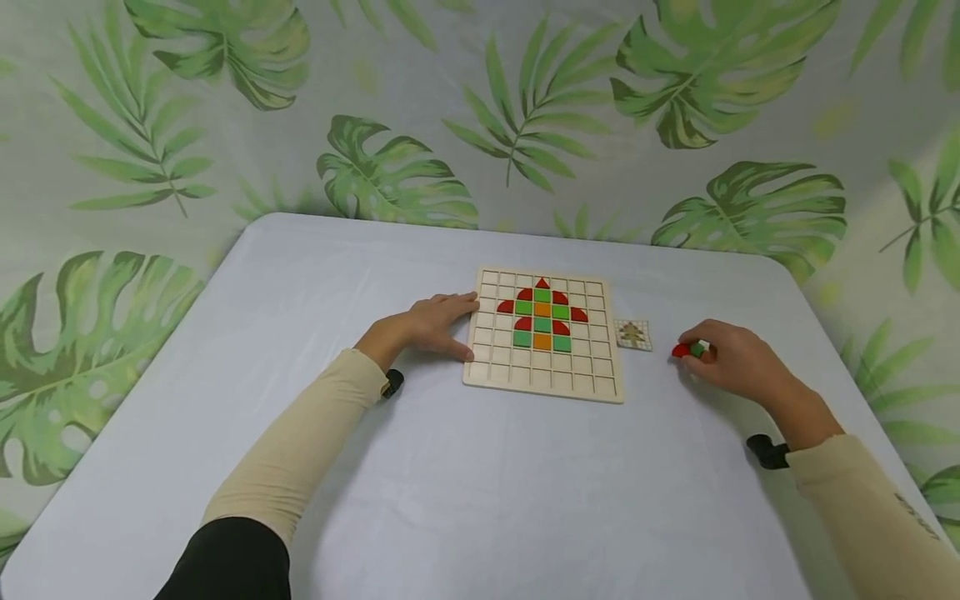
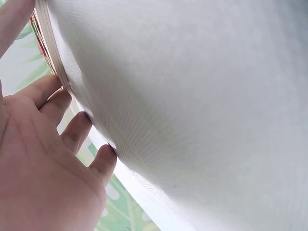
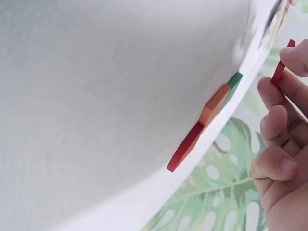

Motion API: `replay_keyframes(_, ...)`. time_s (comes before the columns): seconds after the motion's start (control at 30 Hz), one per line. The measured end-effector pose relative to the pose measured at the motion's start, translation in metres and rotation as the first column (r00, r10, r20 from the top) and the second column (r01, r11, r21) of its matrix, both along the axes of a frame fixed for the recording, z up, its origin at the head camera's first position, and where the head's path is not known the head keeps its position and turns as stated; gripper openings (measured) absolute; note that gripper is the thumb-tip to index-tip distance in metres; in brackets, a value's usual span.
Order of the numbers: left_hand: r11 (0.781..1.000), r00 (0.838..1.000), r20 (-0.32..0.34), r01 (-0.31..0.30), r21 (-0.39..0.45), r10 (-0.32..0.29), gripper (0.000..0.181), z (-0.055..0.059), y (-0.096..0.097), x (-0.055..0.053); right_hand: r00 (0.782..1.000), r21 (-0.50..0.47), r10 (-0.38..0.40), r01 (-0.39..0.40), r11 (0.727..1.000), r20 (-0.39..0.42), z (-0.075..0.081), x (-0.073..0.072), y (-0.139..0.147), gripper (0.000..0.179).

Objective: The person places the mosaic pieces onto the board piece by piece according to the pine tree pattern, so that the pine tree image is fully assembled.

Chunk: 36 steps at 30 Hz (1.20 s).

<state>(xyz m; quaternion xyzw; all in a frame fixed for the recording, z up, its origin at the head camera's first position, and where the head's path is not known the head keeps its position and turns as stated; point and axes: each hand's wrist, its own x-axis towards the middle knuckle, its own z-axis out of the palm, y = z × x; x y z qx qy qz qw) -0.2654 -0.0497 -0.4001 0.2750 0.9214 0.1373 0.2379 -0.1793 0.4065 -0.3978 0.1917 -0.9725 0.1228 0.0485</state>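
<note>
A wooden grid board lies mid-table, carrying red, green and orange pieces arranged like a tree. My left hand rests at its left edge, fingers spread, with the thumb and a fingertip right at the rim. To the right of the board, my right hand pinches a thin red piece between thumb and index finger; the other fingers curl loosely. Below that hand, in the right wrist view, a red piece, an orange piece and a green piece lie in a row on the tablecloth.
A small square card with a tree pattern lies between the board and my right hand. White cloth covers the table. Behind it hangs a leaf-printed backdrop. Dark wrist cameras sit at both wrists.
</note>
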Motion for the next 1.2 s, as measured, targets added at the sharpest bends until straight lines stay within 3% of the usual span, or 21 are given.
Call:
replay_keyframes(0.33, 1.0, 1.0, -0.006, 0.002, -0.002, -0.002, 0.093, 0.002, 0.0, 0.0, 0.998, -0.008, 0.039, -0.039, 0.999, -0.044, 0.005, -0.004, -0.011, 0.024)
replay_keyframes(0.47, 1.0, 1.0, -0.009, 0.001, 0.006, 0.0, 0.093, 0.001, 0.001, 0.001, 0.998, 0.003, 0.054, -0.054, 0.999, -0.027, 0.01, -0.01, -0.025, 0.019)
replay_keyframes(0.93, 1.0, 1.0, -0.001, -0.007, 0.01, 0.007, 0.093, -0.001, 0.0, 0.0, 0.986, 0.061, 0.112, -0.121, 0.991, 0.127, 0.017, -0.034, -0.11, 0.026)
replay_keyframes(1.2, 1.0, 1.0, -0.003, -0.014, 0.008, 0.014, 0.093, 0.0, 0.0, 0.002, 0.978, 0.053, 0.178, -0.185, 0.981, 0.111, 0.018, -0.041, -0.151, 0.027)
